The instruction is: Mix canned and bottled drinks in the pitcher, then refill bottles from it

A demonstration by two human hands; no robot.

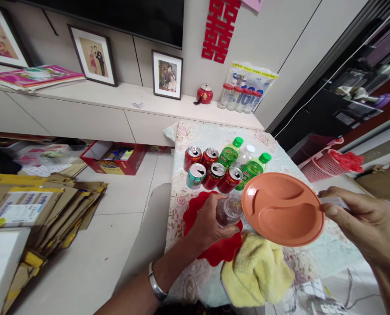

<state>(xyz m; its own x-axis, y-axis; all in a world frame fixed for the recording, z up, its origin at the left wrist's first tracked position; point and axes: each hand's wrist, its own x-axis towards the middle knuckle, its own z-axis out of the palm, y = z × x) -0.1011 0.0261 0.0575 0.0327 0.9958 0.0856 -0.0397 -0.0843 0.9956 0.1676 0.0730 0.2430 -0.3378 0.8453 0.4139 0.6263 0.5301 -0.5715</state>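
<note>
My left hand (211,218) is wrapped round a clear plastic jar (228,213) with its open mouth facing up. An orange divided plate (285,218) is held up by its right edge in my right hand (362,223), fingers closed. Between those fingers a translucent whitish piece shows; whether it belongs to the plate I cannot tell. The plate's left rim is beside the jar's mouth. Under the jar lies a red scalloped mat (211,253). A yellow towel (257,271) lies crumpled below the plate.
Several drink cans (217,175) and green-capped bottles (228,154) stand behind the jar on the cloth-covered table (182,218). Red-lidded jars (237,99) line the cabinet. Flattened cardboard (57,210) and a red box (116,162) are on the floor at left.
</note>
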